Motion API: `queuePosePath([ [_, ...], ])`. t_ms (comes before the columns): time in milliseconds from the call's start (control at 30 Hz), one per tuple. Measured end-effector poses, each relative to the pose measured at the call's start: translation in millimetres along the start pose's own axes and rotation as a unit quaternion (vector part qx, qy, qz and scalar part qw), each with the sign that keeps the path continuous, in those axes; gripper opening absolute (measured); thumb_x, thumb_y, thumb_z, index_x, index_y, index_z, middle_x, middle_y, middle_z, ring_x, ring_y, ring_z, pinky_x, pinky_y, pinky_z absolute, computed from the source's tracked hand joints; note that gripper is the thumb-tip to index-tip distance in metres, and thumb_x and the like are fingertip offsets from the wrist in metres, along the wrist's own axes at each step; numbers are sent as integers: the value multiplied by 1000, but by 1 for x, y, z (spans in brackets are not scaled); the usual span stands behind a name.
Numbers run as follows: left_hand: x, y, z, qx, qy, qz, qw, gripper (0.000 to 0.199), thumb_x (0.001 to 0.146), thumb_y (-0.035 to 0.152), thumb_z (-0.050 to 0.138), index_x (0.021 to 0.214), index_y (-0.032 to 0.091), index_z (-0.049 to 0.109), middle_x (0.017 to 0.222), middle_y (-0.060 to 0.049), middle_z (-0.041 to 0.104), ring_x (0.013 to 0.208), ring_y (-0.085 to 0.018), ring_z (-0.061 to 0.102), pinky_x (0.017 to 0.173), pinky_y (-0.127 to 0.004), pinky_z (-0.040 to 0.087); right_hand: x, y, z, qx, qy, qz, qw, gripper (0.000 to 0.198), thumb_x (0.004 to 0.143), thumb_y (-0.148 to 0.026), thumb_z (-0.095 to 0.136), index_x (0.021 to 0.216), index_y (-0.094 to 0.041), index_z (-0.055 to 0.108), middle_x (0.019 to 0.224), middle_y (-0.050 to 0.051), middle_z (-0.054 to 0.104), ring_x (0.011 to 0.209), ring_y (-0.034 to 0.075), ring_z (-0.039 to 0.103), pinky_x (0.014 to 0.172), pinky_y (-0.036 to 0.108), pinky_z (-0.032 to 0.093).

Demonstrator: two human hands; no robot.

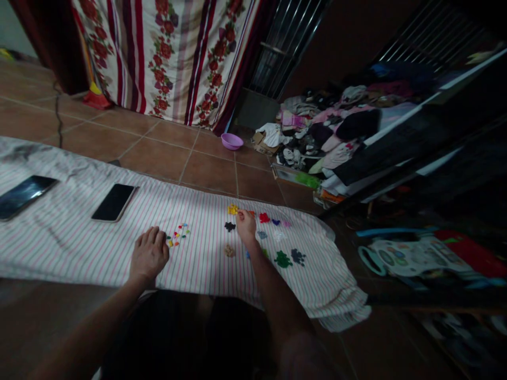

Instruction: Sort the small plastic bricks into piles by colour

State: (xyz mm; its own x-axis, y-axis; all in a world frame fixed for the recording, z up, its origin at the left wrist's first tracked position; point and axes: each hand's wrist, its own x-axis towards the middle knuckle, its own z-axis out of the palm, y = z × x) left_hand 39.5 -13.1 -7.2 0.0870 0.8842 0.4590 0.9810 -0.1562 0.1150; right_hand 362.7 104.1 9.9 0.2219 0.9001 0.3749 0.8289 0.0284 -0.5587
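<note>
1. No text, label, brand, number or sign can be read.
2. Toy board (pixel 422 256), right of the cloth (pixel 206 264): coloured printed marks, too dim and blurred to tell whether any are letters.
3. Box (pixel 263 143), beyond the cloth's far edge: any print too small to read.
4. Phone (pixel 114 202), on the cloth's left part: dark screen, nothing legible.
5. Other phone (pixel 26 197), at the cloth's left end: likewise.

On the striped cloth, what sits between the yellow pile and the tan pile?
A small black pile lies between the yellow pile, beside the right hand, and the tan pile; the head view shows it.
</note>
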Motion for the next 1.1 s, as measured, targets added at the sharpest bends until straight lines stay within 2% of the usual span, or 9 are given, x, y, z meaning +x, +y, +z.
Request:
queuePosePath([
  [233, 1, 1, 0, 12, 5, -3, 1000, 26, 90, 22, 44, 106, 15, 62, 123, -17, 65, 118, -31, 58, 98, -45, 44, 31, -8, 16, -87, -27, -46, 995, 18, 86, -17, 54, 89, -21, 72, 96, 7, 68, 92, 20, 58, 85, 30, 45],
  [433, 1, 1, 1, -8, -9, -14, 1000, 28, 90, 23, 43, 108, 15, 63, 125, -18, 64, 121, -32, 55, 101, -47, 42, 40, -9, 25, -158, -55, -51, 985, 21, 88, -15, 53, 92, -21, 74, 106, 9, 66, 101, 22, 54, 92, 32, 41],
  [567, 2, 3, -1, -22, -26, -27, 999, 29, 90, 23, 44, 110, 15, 63, 127, -18, 63, 124, -32, 53, 103, -47, 40, 42, -9, 26, -185, -75, -29, 979, 24, 88, -15, 53, 92, -21, 75, 111, 10, 66, 106, 24, 52, 92, 33, 40],
  [700, 4, 4, -4, -36, -38, -35, 998, 28, 89, 22, 44, 109, 15, 63, 128, -18, 62, 125, -32, 53, 103, -47, 40, 41, -9, 26, -185, -82, -26, 979, 25, 87, -15, 52, 91, -21, 76, 110, 10, 66, 106, 25, 51, 91, 34, 40],
  [933, 4, 4, -7, -50, -41, -42, 997, 29, 87, 21, 44, 109, 17, 62, 128, -17, 62, 126, -32, 52, 105, -48, 39, 39, -2, 27, -147, -55, -49, 986, 25, 85, -16, 52, 89, -20, 76, 104, 14, 66, 104, 28, 50, 91, 39, 40],
  [1100, 3, 5, -6, -47, -50, -44, 997, 30, 88, 22, 43, 110, 16, 62, 130, -18, 61, 126, -32, 52, 106, -48, 38, 38, -3, 25, -139, -48, -54, 988, 27, 85, -17, 50, 90, -21, 76, 103, 12, 67, 104, 26, 50, 91, 39, 40],
])
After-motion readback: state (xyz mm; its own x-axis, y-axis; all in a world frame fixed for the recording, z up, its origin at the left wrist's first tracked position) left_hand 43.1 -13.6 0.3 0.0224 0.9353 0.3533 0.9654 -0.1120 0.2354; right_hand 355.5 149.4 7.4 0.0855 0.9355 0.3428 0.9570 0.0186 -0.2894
